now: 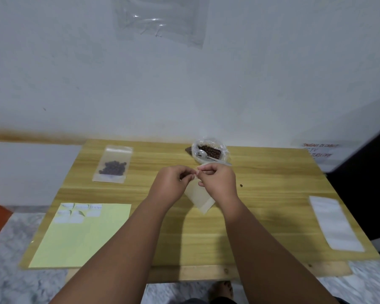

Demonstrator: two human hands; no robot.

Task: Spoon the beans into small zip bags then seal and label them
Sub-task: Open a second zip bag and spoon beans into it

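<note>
Over the middle of the wooden table [261, 220] my left hand [170, 183] and my right hand [217, 181] both pinch the top edge of a small empty zip bag [201, 197], which hangs down tilted between them. Behind my hands stands an open plastic bag of brown beans [210, 151] with a clear plastic spoon [206, 155] lying in it. A filled zip bag of dark beans [113, 164] lies flat at the far left of the table.
A yellow sheet [83, 238] with white labels [75, 213] at its top lies at the front left. A stack of empty zip bags [335, 223] lies at the right edge. One loose bean [241, 185] sits right of my hands. A white wall stands behind.
</note>
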